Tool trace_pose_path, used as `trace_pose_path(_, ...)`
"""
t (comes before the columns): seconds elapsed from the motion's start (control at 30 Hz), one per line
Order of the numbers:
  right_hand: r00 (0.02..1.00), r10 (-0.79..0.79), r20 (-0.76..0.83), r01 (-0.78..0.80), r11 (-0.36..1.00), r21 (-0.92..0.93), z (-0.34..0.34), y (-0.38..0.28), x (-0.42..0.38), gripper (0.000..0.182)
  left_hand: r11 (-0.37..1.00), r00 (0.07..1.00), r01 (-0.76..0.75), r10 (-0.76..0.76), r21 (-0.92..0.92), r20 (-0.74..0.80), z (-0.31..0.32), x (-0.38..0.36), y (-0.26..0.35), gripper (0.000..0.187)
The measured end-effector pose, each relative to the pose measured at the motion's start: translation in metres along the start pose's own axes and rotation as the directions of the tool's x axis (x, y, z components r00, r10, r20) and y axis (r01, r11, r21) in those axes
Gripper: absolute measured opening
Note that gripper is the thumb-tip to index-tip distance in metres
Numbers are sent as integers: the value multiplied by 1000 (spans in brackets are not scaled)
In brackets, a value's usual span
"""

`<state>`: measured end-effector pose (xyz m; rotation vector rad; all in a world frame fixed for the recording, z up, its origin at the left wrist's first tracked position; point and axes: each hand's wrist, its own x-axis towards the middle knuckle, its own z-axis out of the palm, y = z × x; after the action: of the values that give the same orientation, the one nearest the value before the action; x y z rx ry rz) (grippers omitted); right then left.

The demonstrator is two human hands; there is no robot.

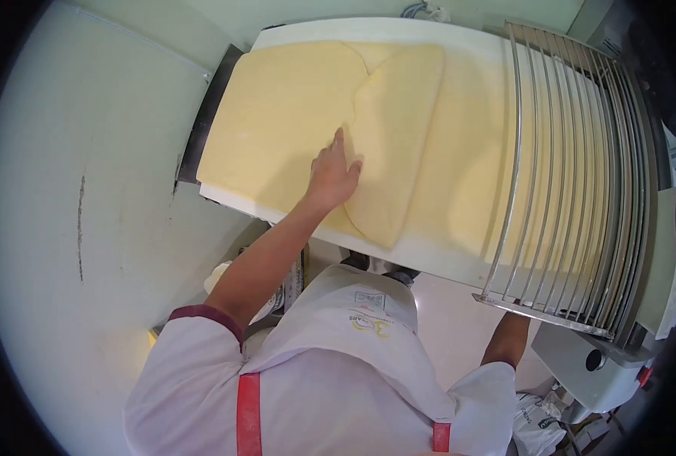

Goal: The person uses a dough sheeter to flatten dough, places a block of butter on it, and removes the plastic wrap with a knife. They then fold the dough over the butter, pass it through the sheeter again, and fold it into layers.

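Observation:
My left hand (333, 175) rests on a wide sheet of pale yellow dough (277, 114), index finger stretched out and thumb apart. Its fingertip is close to the curved edge where a folded-over flap of dough (399, 114) meets the flat part. Nothing is held in this hand. The dough lies on a white conveyor belt (444, 262) and runs to the right beneath a wire guard (539, 175). Of my right arm only the forearm (507, 338) shows, reaching to the guard's near edge. That hand is hidden there, so I cannot see its fingers.
The grey body of the dough sheeter (593, 368), with a black knob and a red button, stands at the right. A pale wall (87, 190) fills the left side. Bags (537, 425) sit low at the right. A dark metal end plate (205, 121) borders the belt's left end.

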<state>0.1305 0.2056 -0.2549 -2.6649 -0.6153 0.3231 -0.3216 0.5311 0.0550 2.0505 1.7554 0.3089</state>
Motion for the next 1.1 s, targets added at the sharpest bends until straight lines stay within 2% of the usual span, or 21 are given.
trace_pose_path(0.1,993,95,-67,-77,969,233,14,12,-27,38,924,985,173,-165,-340,54,-5,24,-10,60)
trace_pose_path(0.17,973,191,-130,-91,833,546,37,30,-70,40,707,935,351,-301,-614,188,-5,45,-24,52)
trace_pose_path(0.2,956,246,-160,-62,703,709,49,38,-106,41,689,925,380,-299,-617,236,-7,49,-26,47)
trace_pose_path(0.27,892,395,-220,-24,527,849,59,58,-181,44,656,901,432,-281,-619,330,-13,56,-28,36)
trace_pose_path(0.33,722,625,-296,-254,638,727,12,13,-259,28,703,902,407,-206,-583,380,-15,53,-36,30)
trace_pose_path(0.37,614,720,-324,-384,631,674,-24,-29,-300,20,730,899,388,-166,-562,405,-16,50,-40,28)
trace_pose_path(0.4,508,851,-132,-416,377,828,-67,-78,-310,13,729,907,364,-137,-580,397,-17,45,-44,27)
trace_pose_path(0.47,687,686,-239,-92,409,908,-118,-150,-302,8,731,919,310,-66,-608,389,-18,41,-51,26)
trace_pose_path(0.5,745,587,-318,80,395,915,-137,-189,-295,7,725,893,345,-58,-596,446,-24,46,-49,26)
trace_pose_path(0.57,896,387,-217,80,340,937,-159,-285,-277,8,716,829,415,-44,-561,558,-37,52,-46,27)
trace_pose_path(0.6,985,90,-146,93,437,895,-158,-320,-272,8,703,815,422,-18,-573,579,-42,54,-47,26)
trace_pose_path(0.63,996,-37,-81,88,568,819,-139,-360,-262,11,689,803,427,8,-585,596,-46,56,-47,25)
trace_pose_path(0.67,972,-44,229,-162,580,798,-129,-416,-260,17,674,791,434,32,-598,611,-49,58,-46,24)
trace_pose_path(0.7,901,-429,62,294,709,641,-100,-450,-251,21,663,790,408,88,-627,607,-42,61,-52,22)
trace_pose_path(0.73,794,-597,-119,518,561,645,-81,-491,-255,26,654,786,384,139,-652,602,-29,70,-62,21)
trace_pose_path(0.77,686,-711,-153,693,574,437,-54,-507,-247,44,643,783,358,187,-677,593,-23,79,-67,20)
trace_pose_path(0.87,806,-591,-24,571,767,292,-33,-529,-236,44,766,766,206,261,-609,587,-27,95,-67,25)
trace_pose_path(0.97,905,-388,175,240,806,541,-55,-527,-222,28,900,808,-233,390,-370,441,-44,93,-63,33)
trace_pose_path(1.0,913,-366,181,162,731,663,-52,-520,-215,24,865,798,-397,490,-307,350,-42,91,-65,34)
trace_pose_path(1.07,927,-321,193,-1,513,859,-40,-508,-203,21,722,698,-682,691,-120,187,-40,89,-71,38)
trace_pose_path(1.1,929,-296,223,-41,517,855,-44,-510,-202,29,653,634,-749,755,-112,167,-35,93,-76,40)
